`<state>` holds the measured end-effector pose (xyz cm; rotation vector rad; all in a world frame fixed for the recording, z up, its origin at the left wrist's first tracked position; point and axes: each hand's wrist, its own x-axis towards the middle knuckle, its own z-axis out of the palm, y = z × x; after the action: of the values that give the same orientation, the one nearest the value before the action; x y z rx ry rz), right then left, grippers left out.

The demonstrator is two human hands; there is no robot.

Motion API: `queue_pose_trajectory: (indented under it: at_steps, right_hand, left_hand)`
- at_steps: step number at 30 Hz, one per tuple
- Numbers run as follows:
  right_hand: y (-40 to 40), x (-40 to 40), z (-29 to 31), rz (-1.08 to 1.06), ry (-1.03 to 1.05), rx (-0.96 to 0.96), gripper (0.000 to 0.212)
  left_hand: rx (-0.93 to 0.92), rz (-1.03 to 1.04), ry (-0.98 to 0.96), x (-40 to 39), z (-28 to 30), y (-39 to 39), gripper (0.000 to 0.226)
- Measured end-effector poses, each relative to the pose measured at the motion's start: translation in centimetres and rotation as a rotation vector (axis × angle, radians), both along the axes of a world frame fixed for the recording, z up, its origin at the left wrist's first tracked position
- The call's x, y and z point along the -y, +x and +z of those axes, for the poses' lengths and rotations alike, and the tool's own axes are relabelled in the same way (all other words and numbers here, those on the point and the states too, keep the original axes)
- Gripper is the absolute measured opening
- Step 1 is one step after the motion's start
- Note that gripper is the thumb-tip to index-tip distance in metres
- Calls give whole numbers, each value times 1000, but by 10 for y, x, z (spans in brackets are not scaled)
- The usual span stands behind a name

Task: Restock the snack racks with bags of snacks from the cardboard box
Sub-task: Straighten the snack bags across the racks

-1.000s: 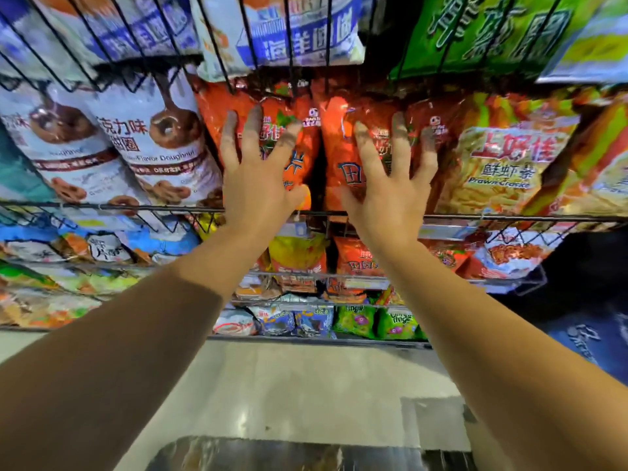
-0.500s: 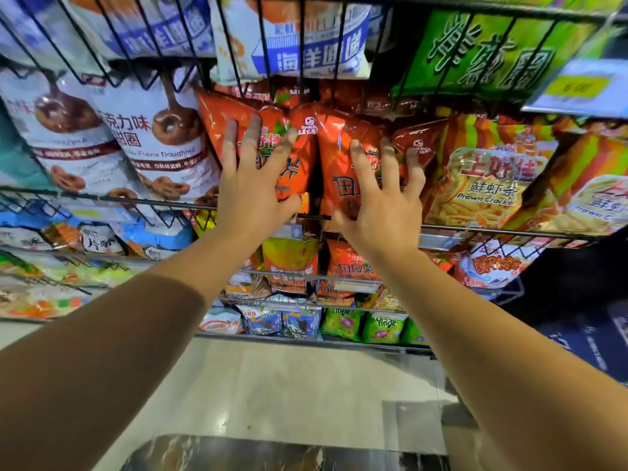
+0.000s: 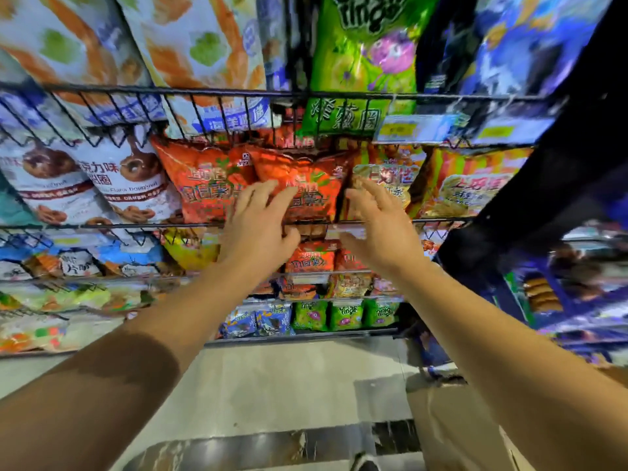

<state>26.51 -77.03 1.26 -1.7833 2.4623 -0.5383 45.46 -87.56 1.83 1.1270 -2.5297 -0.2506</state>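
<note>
Two orange snack bags (image 3: 302, 185) stand side by side in the middle wire rack (image 3: 102, 226). My left hand (image 3: 260, 222) is spread with straight fingers against the lower front of these bags. My right hand (image 3: 382, 222) is also spread, its fingers straight, just right of the orange bags and in front of a yellow prawn cracker bag (image 3: 390, 185). Neither hand grips anything. A brown cardboard box (image 3: 452, 433) shows at the lower right, partly hidden by my right forearm.
Doughnut bags (image 3: 112, 178) fill the rack to the left. Green ring snack bags (image 3: 360, 62) hang in the upper rack. Lower racks hold small orange, green and blue packs (image 3: 343, 314). A dark post (image 3: 560, 185) rises at the right. Pale floor lies below.
The view has tilted up and shifted right, bringing the upper rack into sight. Both hands have slid lower on the bags, and the right hand has moved off the orange bag toward the yellow one.
</note>
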Motion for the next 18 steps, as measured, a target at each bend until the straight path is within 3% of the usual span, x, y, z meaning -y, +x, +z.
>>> queue_pose_trajectory:
  at_steps: [9, 12, 15, 18]
  right_hand:
    - [-139, -88, -38, -234, -40, 69, 79]
    - [-178, -79, -36, -256, -102, -31, 79]
    - [-198, -52, -32, -317, 13, -45, 67]
    - [-211, -27, -44, -298, 125, 29, 79]
  left_hand:
    - [6, -79, 51, -70, -31, -153, 71]
    - [52, 2, 25, -64, -33, -195, 73]
    - [155, 74, -30, -50, -36, -221, 64]
    - [244, 107, -15, -39, -45, -238, 54]
